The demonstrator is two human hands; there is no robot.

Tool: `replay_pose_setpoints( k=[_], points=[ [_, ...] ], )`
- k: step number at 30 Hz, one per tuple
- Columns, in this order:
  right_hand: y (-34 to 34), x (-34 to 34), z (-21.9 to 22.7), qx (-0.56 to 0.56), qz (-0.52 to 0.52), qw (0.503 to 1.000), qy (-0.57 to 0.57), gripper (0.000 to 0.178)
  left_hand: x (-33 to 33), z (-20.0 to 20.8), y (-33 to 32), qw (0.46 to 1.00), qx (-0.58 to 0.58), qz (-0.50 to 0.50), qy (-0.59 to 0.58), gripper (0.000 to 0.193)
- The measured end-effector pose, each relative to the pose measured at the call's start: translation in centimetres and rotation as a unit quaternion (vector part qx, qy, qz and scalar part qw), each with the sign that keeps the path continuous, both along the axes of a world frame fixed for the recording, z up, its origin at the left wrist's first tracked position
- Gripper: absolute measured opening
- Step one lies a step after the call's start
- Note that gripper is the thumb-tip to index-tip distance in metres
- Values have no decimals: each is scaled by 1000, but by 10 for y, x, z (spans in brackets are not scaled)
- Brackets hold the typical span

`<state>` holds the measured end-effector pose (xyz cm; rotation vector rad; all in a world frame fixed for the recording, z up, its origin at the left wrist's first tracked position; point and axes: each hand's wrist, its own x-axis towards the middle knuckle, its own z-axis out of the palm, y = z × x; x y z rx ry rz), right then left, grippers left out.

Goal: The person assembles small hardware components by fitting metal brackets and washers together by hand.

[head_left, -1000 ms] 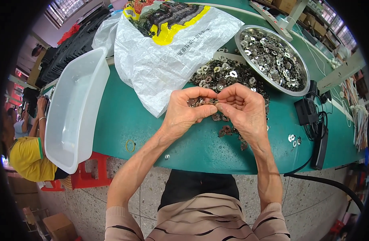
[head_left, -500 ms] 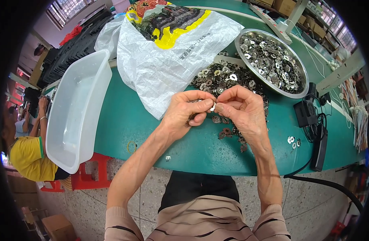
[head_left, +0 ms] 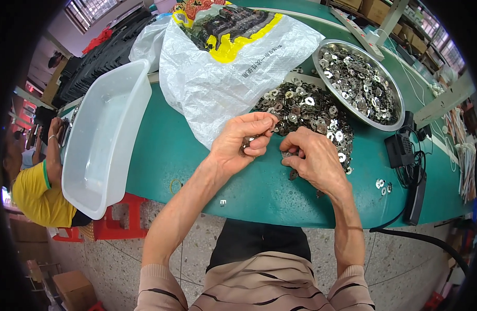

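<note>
My left hand point(head_left: 242, 140) is closed over the table's middle, its thumb against the index finger. Small metal pieces point(head_left: 247, 141) show between its curled fingers. At the near left edge of a pile of small flat metal pieces point(head_left: 300, 101), my right hand point(head_left: 319, 158) reaches down, palm toward the table. Its thumb and fingers are bent around a small metal piece point(head_left: 288, 154), partly hidden. Beyond the pile, to the right, a round steel bowl point(head_left: 403, 116) holds many similar silvery pieces, each with a cut-out in its middle.
An empty white plastic tub point(head_left: 101, 150) stands at the left. A white woven bag point(head_left: 197, 93) lies behind my hands. Several loose pieces point(head_left: 383, 186), a black power adapter point(head_left: 399, 150) and cables are at the right. A person in a yellow shirt point(head_left: 41, 194) sits at far left.
My hands have come apart. The right hand has gone down and slightly toward me to the pile's edge; the left stays raised with its pieces. The view has shifted slightly.
</note>
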<state>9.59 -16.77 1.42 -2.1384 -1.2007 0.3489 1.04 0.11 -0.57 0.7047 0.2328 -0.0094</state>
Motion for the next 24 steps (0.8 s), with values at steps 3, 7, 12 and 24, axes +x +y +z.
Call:
replay_pose_setpoints(
  k=[3, 7, 12, 24],
  points=[
    [3, -1, -2, -15, 0, 1000, -24, 17, -1, 0, 2, 1000, -12, -1, -12, 17],
    [4, -5, -2, 41, -16, 997, -63, 12, -1, 0, 3, 998, -50, 2, -23, 18],
    [2, -5, 2, -20, 8, 999, -34, 7, 0, -2, 4, 996, -85, -12, -32, 17],
    [4, -6, 10, 17, -19, 998, 55, 11, -2, -3, 5, 995, -85, -19, -46, 16]
  ],
)
